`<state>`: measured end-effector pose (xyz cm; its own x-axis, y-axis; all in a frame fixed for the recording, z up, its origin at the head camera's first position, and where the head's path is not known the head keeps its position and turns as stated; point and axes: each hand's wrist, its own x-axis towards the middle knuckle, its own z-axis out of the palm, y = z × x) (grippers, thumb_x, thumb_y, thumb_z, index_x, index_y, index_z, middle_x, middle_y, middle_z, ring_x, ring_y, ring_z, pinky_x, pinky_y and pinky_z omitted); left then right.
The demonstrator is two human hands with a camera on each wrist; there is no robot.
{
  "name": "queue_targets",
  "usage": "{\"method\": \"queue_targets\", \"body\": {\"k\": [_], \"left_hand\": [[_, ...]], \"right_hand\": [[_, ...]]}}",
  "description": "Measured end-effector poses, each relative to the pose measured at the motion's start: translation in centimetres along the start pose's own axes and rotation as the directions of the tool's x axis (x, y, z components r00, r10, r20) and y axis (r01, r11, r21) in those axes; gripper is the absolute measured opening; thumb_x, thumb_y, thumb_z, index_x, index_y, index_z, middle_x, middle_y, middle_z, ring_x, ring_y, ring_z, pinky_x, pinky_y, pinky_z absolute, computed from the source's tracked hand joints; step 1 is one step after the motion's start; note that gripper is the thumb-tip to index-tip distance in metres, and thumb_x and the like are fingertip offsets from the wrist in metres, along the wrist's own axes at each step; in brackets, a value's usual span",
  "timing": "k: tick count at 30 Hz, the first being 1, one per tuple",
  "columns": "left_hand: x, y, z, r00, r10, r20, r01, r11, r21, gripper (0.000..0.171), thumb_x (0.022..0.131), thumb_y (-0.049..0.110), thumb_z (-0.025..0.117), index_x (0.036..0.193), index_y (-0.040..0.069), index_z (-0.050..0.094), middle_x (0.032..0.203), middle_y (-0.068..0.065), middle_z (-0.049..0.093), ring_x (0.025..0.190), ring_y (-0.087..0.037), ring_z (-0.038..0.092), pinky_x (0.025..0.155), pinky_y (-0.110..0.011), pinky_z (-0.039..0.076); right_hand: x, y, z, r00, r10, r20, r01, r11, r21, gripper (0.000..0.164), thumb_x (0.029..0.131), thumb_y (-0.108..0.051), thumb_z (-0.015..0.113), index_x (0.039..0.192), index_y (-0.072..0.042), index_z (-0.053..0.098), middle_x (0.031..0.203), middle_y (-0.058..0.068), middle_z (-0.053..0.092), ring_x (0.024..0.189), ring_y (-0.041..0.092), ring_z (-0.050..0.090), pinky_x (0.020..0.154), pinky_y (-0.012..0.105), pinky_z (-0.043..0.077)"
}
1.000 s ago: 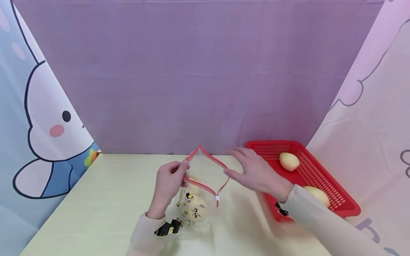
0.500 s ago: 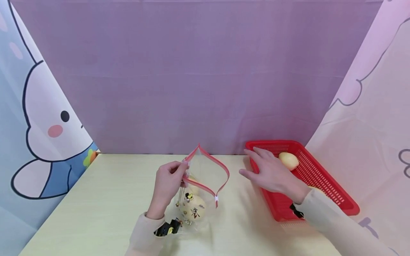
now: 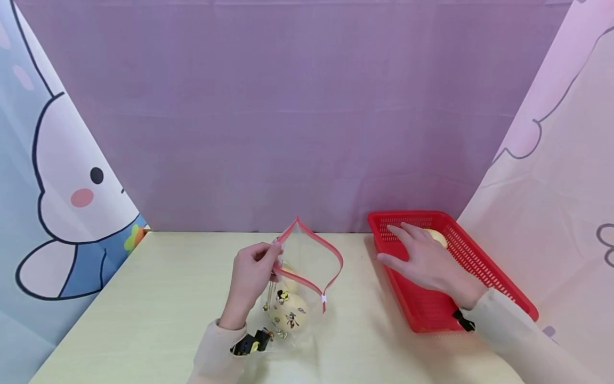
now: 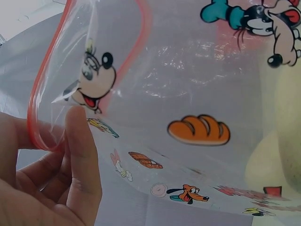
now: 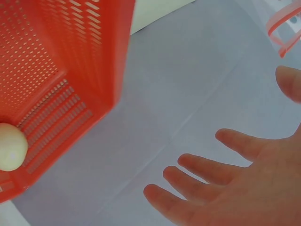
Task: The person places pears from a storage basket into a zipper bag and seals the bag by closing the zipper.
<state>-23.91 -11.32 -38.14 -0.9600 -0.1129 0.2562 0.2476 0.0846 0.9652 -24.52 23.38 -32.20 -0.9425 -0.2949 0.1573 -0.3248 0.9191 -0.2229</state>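
Note:
My left hand (image 3: 254,274) pinches the left side of a clear zip bag (image 4: 155,94) with a red zip edge and cartoon prints. Its mouth gapes wide, with a white slider (image 3: 324,298) hanging at the near corner. Pale yellow, rounded potato-like pieces (image 3: 288,314) lie inside the bag, seen through the plastic. Over the red basket (image 3: 408,314) hovers my right hand (image 3: 429,261), fingers spread and holding nothing. Another pale yellow piece (image 5: 11,147) lies in the basket, partly covered by that hand in the head view.
The basket stands at the right of the pale table (image 3: 168,298). A purple cloth (image 3: 307,117) hangs behind the table. Printed cartoon curtains flank both sides, the left one (image 3: 77,213) showing a white character.
My right hand has left the bag's right edge and moved right, over the basket. The left hand keeps its grip on the bag, whose mouth stays spread.

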Motion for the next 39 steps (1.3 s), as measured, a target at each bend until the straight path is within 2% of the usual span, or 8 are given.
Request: {"method": "queue_targets", "body": {"k": [6,12,18,23,31,39], "left_hand": [[0.0,0.0,0.0,1.0,0.0,0.0,0.0,1.0,0.005,0.024,0.101,0.02,0.066,0.093,0.0,0.076,0.073,-0.018,0.066,0.047,-0.017,0.061,0.051,-0.029,0.059],[0.1,0.0,0.1,1.0,0.006,0.003,-0.006,1.0,0.009,0.024,0.102,0.019,0.065,0.093,0.0,0.076,0.072,-0.017,0.066,0.047,-0.016,0.061,0.05,-0.029,0.058],[0.1,0.0,0.1,1.0,0.009,0.005,-0.01,1.0,0.011,0.025,0.102,0.021,0.066,0.093,0.0,0.075,0.073,-0.019,0.066,0.047,-0.016,0.06,0.05,-0.029,0.058],[0.0,0.0,0.1,1.0,0.008,0.002,-0.008,1.0,0.015,0.025,0.101,0.022,0.066,0.092,0.0,0.075,0.072,-0.018,0.065,0.047,-0.017,0.06,0.05,-0.029,0.058],[0.0,-0.1,0.0,1.0,-0.007,0.002,0.007,1.0,0.014,0.027,0.101,0.025,0.067,0.097,0.0,0.075,0.074,-0.017,0.066,0.047,-0.019,0.061,0.051,-0.029,0.058],[0.0,-0.1,0.0,1.0,0.01,0.0,-0.01,1.0,0.021,0.024,0.101,0.02,0.066,0.093,0.0,0.076,0.072,-0.017,0.066,0.047,-0.018,0.061,0.05,-0.03,0.058]], "right_hand": [[-0.8,1.3,-0.3,0.999,0.049,0.003,-0.049,0.999,0.012,0.094,0.087,-0.063,0.069,0.157,-0.011,0.034,0.158,0.022,0.032,0.141,0.049,0.03,0.1,0.075,0.04],[-1.5,2.8,-0.4,0.999,0.055,-0.001,-0.055,0.999,0.002,0.095,0.088,-0.065,0.067,0.156,-0.006,0.036,0.155,0.025,0.035,0.139,0.051,0.031,0.101,0.076,0.038],[-2.3,4.6,-0.2,0.995,0.093,0.019,-0.094,0.995,0.032,0.101,0.085,-0.066,0.069,0.157,-0.006,0.032,0.157,0.025,0.032,0.138,0.053,0.03,0.096,0.075,0.043],[-2.6,6.0,-0.1,0.991,0.126,0.043,-0.128,0.99,0.06,0.097,0.088,-0.064,0.067,0.157,-0.005,0.032,0.155,0.03,0.03,0.136,0.055,0.029,0.094,0.077,0.042],[-3.1,8.2,0.5,0.988,0.149,0.038,-0.15,0.988,0.024,0.091,0.094,-0.063,0.059,0.154,0.001,0.035,0.152,0.034,0.032,0.134,0.058,0.029,0.098,0.08,0.034],[-3.8,10.2,1.4,0.987,0.159,0.026,-0.16,0.987,0.009,0.093,0.093,-0.063,0.061,0.151,0.006,0.037,0.147,0.036,0.037,0.13,0.058,0.032,0.096,0.08,0.036]]}}
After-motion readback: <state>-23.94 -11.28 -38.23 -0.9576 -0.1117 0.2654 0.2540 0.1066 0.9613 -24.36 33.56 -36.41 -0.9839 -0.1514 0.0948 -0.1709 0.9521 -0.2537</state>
